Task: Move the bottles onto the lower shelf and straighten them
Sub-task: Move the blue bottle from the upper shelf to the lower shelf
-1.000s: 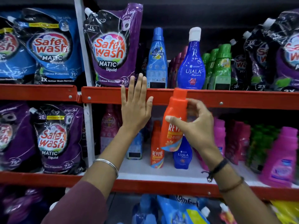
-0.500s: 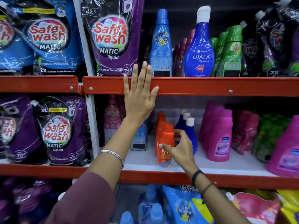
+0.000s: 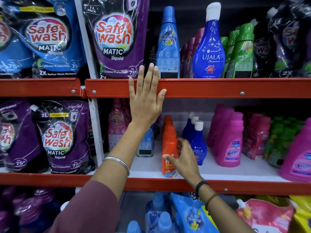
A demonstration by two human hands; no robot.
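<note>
Red-edged store shelving fills the view, its upper shelf (image 3: 218,88) lined with Safe Wash pouches (image 3: 114,39), a tall light-blue bottle (image 3: 168,44), a large Ujala bottle (image 3: 209,52) and green bottles (image 3: 242,51). On the lower shelf (image 3: 235,172), purple pouches (image 3: 57,138) stand to the left of the white upright post, pink Vanish bottles (image 3: 230,140) to the right, with a row of small blue Ujala bottles (image 3: 198,142) between. A person's left hand (image 3: 145,101), fingers spread and flat, rests against the front edge of the upper shelf, gripping nothing; a silver bangle (image 3: 117,163) circles that wrist. The right hand (image 3: 184,158) reaches into the lower shelf, thumb and fingers wrapped around the front orange bottle (image 3: 169,148), which stands upright at the head of a row of matching orange bottles (image 3: 167,121), just beside the blue Ujala row. Dark bands (image 3: 202,187) sit on the right wrist.
</note>
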